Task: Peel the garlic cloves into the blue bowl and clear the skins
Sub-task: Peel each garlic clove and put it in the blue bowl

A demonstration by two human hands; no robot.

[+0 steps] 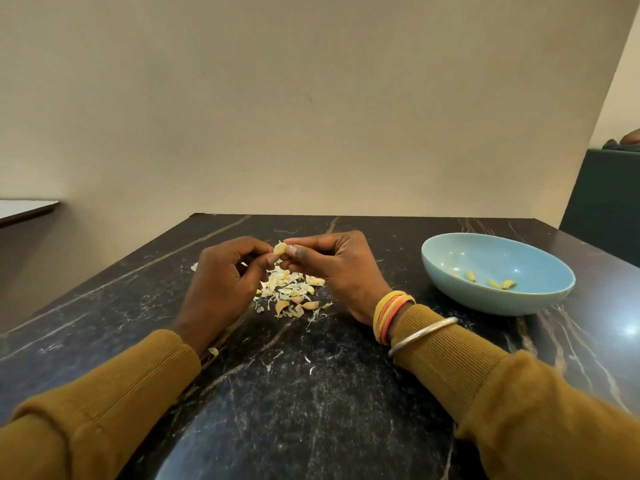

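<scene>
A pale garlic clove [279, 249] is pinched between the fingertips of both hands above the table. My left hand [221, 282] curls its fingers and thumb onto the clove from the left. My right hand [332, 268] pinches it from the right. Below them lies a heap of papery skins and several cloves [291, 294]. The blue bowl [450, 268] stands to the right with a few peeled cloves [498, 282] in its bottom.
The dark marble table [311, 393] carries stray skin flakes [213, 351] near my left wrist and in front of the heap. A beige wall rises behind the table's far edge. A dark cabinet [606, 202] stands at the far right.
</scene>
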